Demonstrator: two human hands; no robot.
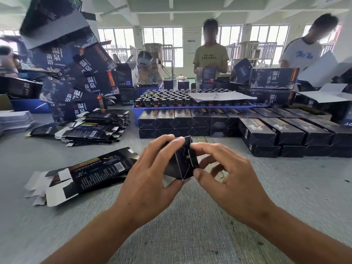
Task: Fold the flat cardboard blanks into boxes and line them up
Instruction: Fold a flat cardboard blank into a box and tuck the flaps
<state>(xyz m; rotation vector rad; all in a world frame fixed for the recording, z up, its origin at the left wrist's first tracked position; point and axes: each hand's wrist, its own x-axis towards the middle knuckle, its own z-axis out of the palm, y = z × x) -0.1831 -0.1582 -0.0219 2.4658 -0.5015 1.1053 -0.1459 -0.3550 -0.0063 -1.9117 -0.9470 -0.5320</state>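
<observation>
A small black cardboard box [181, 160] is held end-on above the grey table, its end flaps partly folded. My left hand [150, 176] grips its left side, fingers curled over the top. My right hand [226, 168] pinches the end flaps from the right with thumb and forefinger. A flat black blank [83, 174] lies on the table to the left of my hands. Folded black boxes [192, 121] stand lined up in two stacked rows beyond my hands, with more boxes [289, 134] angled at the right.
Heaps of flat blanks [95, 128] lie at the left, behind them a leaning pile of large dark cartons [76, 77]. A blue tray [136, 113] of several small dark bottles stands behind the rows. Three people work at the far side of the table.
</observation>
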